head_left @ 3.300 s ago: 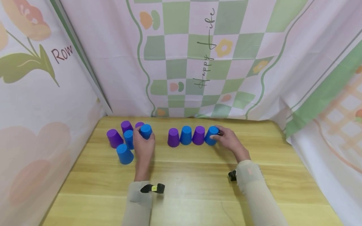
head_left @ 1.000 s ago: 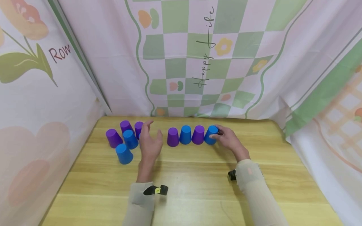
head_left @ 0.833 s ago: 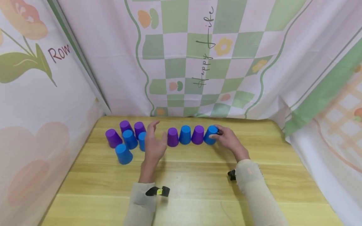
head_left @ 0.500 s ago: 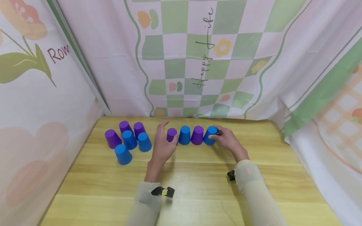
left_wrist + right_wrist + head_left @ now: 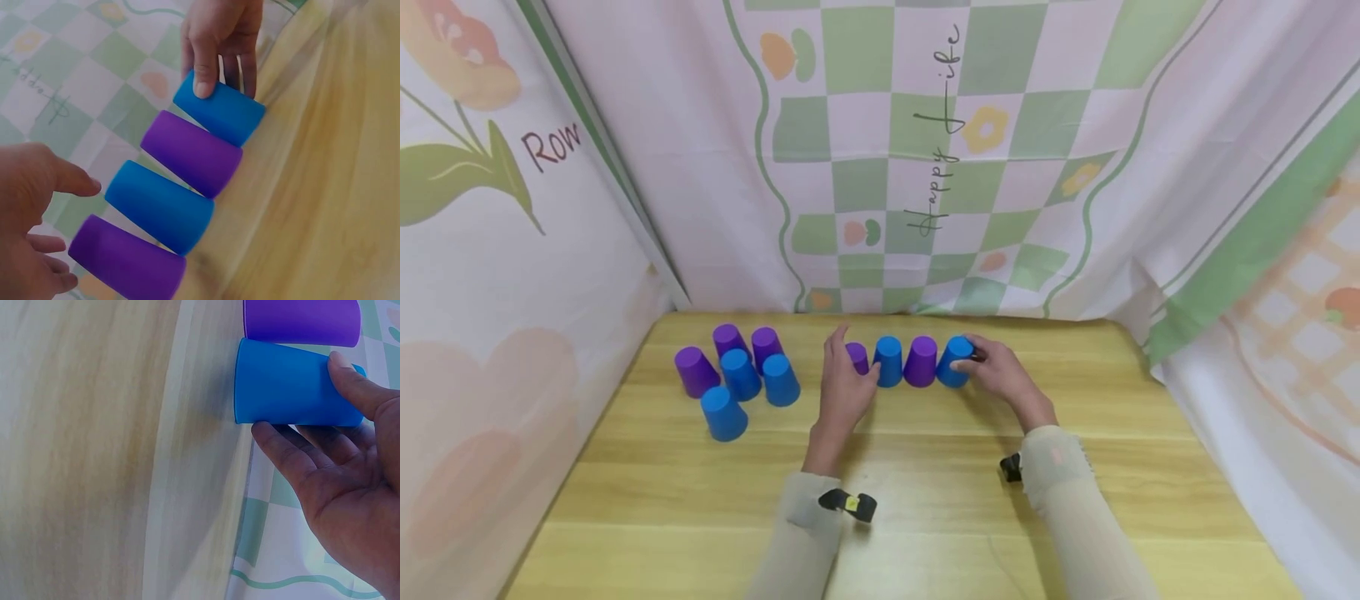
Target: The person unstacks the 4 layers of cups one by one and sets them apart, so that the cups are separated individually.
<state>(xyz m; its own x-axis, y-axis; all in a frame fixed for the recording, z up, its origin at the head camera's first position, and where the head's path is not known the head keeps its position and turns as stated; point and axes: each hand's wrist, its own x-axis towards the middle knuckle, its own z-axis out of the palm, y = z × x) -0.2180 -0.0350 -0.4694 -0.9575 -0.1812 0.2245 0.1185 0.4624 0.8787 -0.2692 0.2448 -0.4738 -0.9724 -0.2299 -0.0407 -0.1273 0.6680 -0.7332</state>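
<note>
Four-in-a-line is not countable here beyond several: upside-down plastic cups, purple and blue by turns, stand in a row. My left hand is at the row's left end, beside the purple cup. Its thumb and fingers are spread, with gaps to the cups in the left wrist view. Along the row come a blue cup and another purple cup. At the right end my right hand holds a blue cup, thumb on one face and fingers along its side.
Left of the row stands a loose group of upside-down cups, such as a purple cup and a blue cup. Everything rests on a wooden table. A checked curtain hangs behind its far edge.
My left hand has let go of a blue cup in the left group and moved right to the row's left end. The right hand stays at its blue cup.
</note>
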